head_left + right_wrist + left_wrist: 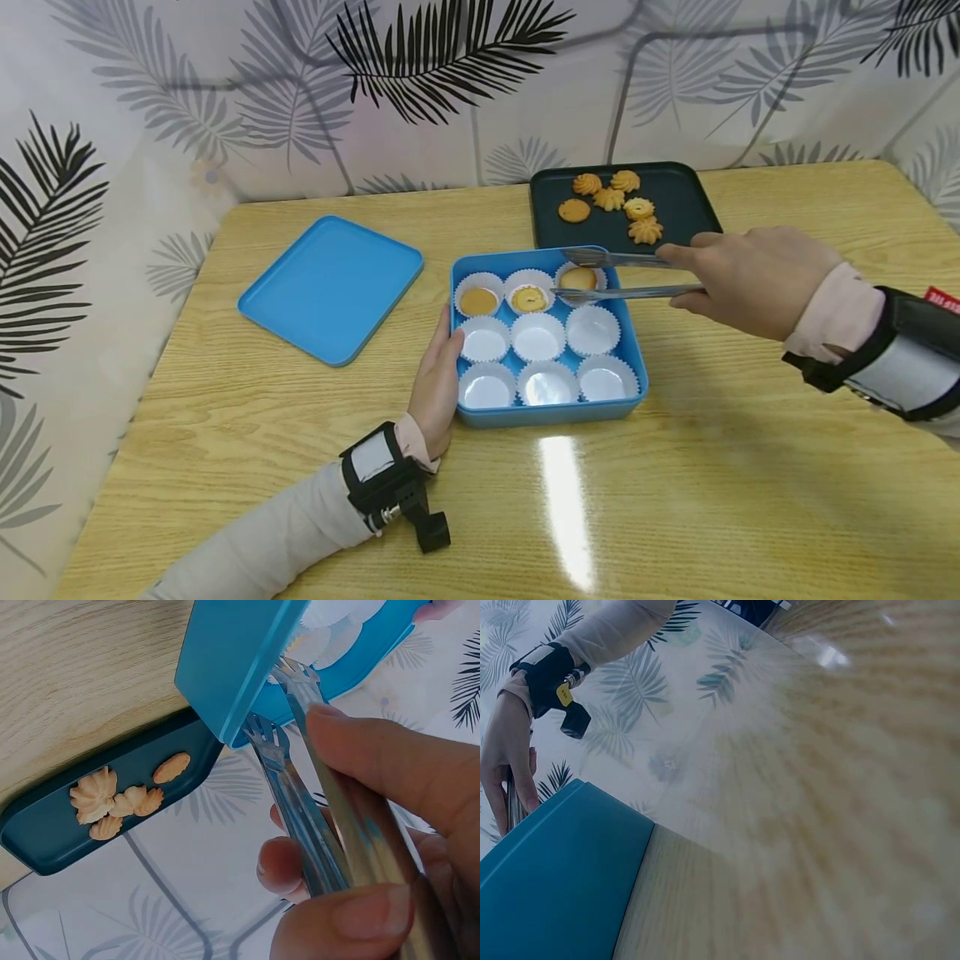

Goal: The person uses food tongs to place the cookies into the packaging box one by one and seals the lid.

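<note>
Taking the blue box (551,416) on the table (697,500) as the clock's centre, the left grip (433,387) lies against its wall at eight o'clock, fingers extended along the side. Steady, light pressure there should stop the box from sliding. The white fluted paper cups (484,339) stand in rows inside and look flimsy, so the metal tongs (637,292) are best kept off their pleats.

At half past two, the right grip (757,275) holds those tongs, their fork-like tips apart. The round cookie (578,279) sits at one o'clock, in the back-right cup, between the two arms; whether they touch it I cannot tell. Settling it seems the step in hand: lower gently, part the arms only slightly, then lift straight up so the prongs don't drag the cup.

The cookie looks smooth, pale gold and probably crumbly, so a light squeeze suits it. The blue lid (332,287) rests flat at half past nine. Farthest, toward one o'clock, the dark tray (678,200) carries more piped cookies (609,198) with ridged swirls.
</note>
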Demonstrator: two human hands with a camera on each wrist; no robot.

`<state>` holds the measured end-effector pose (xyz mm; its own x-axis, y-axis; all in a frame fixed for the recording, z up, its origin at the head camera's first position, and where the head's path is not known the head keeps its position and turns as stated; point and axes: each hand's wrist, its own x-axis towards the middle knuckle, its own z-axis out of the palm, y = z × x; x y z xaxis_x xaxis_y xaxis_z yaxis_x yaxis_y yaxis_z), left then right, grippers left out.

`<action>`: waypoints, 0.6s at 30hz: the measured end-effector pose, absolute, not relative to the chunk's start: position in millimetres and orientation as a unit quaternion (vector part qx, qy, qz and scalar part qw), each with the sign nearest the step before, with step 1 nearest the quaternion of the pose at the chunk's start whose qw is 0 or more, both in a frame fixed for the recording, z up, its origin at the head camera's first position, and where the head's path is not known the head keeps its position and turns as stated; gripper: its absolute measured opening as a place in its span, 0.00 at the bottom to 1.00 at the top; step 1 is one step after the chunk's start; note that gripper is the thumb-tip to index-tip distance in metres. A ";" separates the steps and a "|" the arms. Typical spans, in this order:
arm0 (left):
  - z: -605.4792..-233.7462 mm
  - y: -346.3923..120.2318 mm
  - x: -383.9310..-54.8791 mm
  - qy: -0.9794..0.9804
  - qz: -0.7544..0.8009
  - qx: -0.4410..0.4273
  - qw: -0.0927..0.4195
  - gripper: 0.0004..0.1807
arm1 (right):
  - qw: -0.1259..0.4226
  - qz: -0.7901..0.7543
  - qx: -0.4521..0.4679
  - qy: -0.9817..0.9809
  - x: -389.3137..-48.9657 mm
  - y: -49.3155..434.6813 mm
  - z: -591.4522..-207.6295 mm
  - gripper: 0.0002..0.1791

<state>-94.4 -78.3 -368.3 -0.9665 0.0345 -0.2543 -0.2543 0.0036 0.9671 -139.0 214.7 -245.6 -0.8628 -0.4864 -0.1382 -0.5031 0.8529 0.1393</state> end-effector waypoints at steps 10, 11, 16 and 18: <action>-368.0 -78.0 -94.0 0.699 0.703 -0.082 0.104 0.30 | 0.049 0.087 -0.261 0.960 -138.1 216.7 -246.1 0.30; -367.8 -77.9 -93.9 0.699 0.702 -0.083 0.104 0.30 | 0.048 0.087 -0.261 0.960 -138.3 216.7 -246.2 0.30; -367.4 -77.8 -93.9 0.700 0.702 -0.084 0.104 0.30 | 0.042 0.086 -0.262 0.960 -138.7 216.8 -246.9 0.30; -367.5 -77.9 -93.9 0.699 0.703 -0.084 0.103 0.30 | 0.041 0.083 -0.262 0.961 -138.3 217.2 -246.9 0.31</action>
<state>-93.9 -77.9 -367.5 -0.9647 0.0272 -0.2618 -0.2619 -0.0012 0.9651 -138.3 217.2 -246.9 -0.8596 -0.4960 -0.1225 -0.5097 0.8492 0.1379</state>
